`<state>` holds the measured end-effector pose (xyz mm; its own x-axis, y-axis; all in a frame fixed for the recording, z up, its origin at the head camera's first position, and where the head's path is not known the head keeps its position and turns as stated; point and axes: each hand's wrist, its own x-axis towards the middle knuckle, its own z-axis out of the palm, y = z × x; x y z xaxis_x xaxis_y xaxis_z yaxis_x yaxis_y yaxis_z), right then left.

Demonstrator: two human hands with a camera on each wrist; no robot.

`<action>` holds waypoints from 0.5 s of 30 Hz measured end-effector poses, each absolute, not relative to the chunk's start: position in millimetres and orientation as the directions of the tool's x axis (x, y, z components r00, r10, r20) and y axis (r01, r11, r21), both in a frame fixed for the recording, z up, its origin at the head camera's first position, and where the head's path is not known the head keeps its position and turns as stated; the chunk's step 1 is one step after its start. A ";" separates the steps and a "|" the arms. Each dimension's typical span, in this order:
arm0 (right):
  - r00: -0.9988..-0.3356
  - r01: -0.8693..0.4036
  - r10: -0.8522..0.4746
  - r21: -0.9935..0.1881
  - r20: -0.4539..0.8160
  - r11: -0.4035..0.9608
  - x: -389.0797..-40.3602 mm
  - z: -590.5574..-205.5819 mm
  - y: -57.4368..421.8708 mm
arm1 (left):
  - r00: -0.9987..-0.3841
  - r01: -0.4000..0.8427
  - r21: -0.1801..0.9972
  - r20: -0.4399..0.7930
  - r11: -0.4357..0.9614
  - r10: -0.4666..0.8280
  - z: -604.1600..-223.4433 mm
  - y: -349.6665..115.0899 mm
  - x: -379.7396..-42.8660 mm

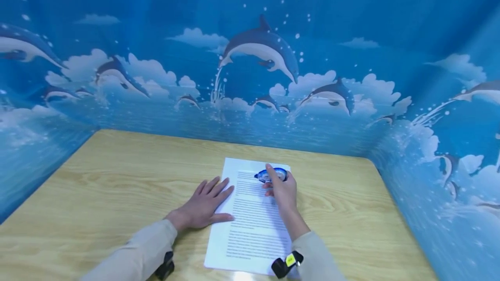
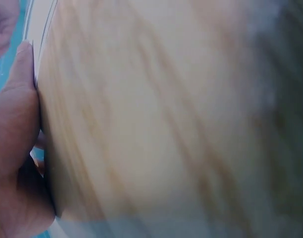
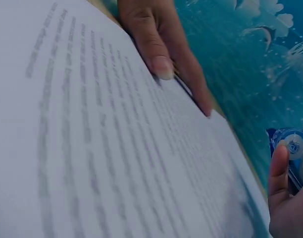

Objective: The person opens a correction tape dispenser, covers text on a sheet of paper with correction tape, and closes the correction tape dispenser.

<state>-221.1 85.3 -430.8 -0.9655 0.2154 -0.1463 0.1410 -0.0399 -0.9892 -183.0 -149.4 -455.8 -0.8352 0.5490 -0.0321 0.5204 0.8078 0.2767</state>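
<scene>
A stack of printed paper (image 1: 250, 237) lies on the wooden table. My left hand (image 1: 205, 205) rests flat with fingers spread, its fingertips and thumb on the sheet's left margin; in the right wrist view this hand (image 3: 161, 44) is along the far edge of the page. Above the upper lines of text, my right hand (image 1: 287, 196) grips a blue correction tape dispenser (image 1: 261, 176), its narrow tip pointing left. Its round reels show through the see-through case of the correction tape (image 3: 294, 144) in the right wrist view, with my thumb against it.
The light wooden table (image 1: 136, 177) spreads out on both sides of the paper. A blue curtain (image 1: 175, 120) printed with dolphins encloses the back and sides. Black wrist devices (image 1: 287, 263) sit at both sleeves.
</scene>
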 end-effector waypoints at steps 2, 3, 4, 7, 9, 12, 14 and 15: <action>-0.969 0.120 0.219 -0.993 -0.113 0.019 -226.6 -438.7 76.0 | -0.834 0.523 0.274 -0.031 0.807 0.551 -455.8 -149.4 -182.9; -0.972 0.111 0.216 -0.992 -0.097 0.052 -228.7 -442.1 71.5 | -0.834 0.524 0.271 -0.031 0.807 0.551 -455.8 -149.4 -182.9; -0.974 0.107 0.212 -0.991 -0.087 0.084 -230.5 -445.1 67.2 | -0.833 0.525 0.269 -0.030 0.807 0.552 -455.4 -149.5 -182.8; -0.979 0.109 0.188 -0.982 -0.078 0.157 -234.2 -451.9 55.9 | -0.835 0.522 0.263 -0.038 0.811 0.550 -454.5 -149.9 -182.6; -0.983 0.098 0.169 -0.975 -0.065 0.197 -235.9 -454.5 50.9 | -0.835 0.520 0.256 -0.047 0.815 0.547 -453.9 -149.9 -182.5; -0.988 0.074 0.148 -0.968 -0.039 0.238 -238.6 -458.1 47.0 | -0.835 0.519 0.260 -0.048 0.814 0.548 -453.6 -149.6 -183.0; -0.990 0.058 0.141 -0.966 -0.023 0.251 -239.9 -459.3 45.5 | -0.833 0.523 0.263 -0.042 0.810 0.551 -454.8 -150.0 -183.6; -0.990 0.057 0.138 -0.964 -0.022 0.259 -240.3 -459.9 44.6 | -0.833 0.523 0.267 -0.039 0.809 0.552 -455.5 -150.5 -183.9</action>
<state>-240.3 44.6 -459.9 -0.9902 0.1380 -0.0216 0.0571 0.2587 -0.9643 -183.9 -150.5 -455.5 -0.8331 0.5517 -0.0388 0.5233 0.8091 0.2674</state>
